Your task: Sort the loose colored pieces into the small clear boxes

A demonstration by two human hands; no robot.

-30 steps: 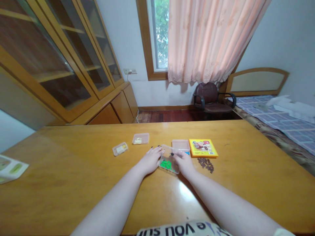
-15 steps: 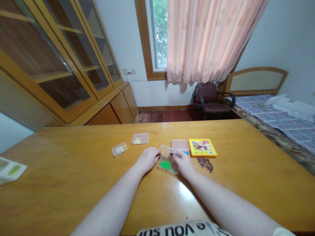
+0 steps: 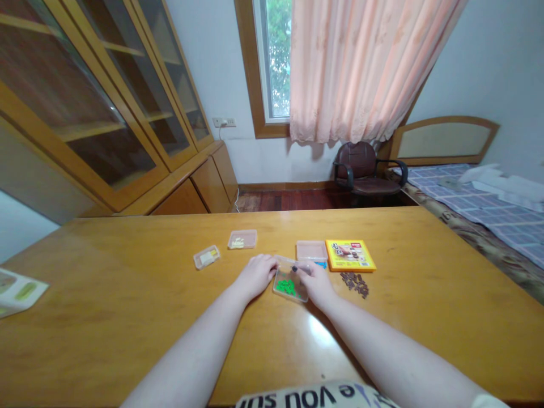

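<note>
The small clear box (image 3: pixel 289 284) with green pieces (image 3: pixel 284 285) inside lies on the worktop (image 3: pixel 127 294) between both hands. The left hand (image 3: pixel 255 275), fingers curled together, touches its left edge. The right hand (image 3: pixel 317 283) pinches the lid at the far side. There are four clear boxes in total: two with pale yellow pieces (image 3: pixel 207 256) (image 3: pixel 242 239) and one with something blue (image 3: pixel 311 250). Near it lie one yellow flat box (image 3: pixel 349 255) and one heap of brown pieces (image 3: pixel 356 284).

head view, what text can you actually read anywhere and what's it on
"YOU", roughly, on the shirt hem; the letters are warped and those beside it are cut off.
Yellow box: printed label, too small to read.
White pack: print too blurred to read.
</note>
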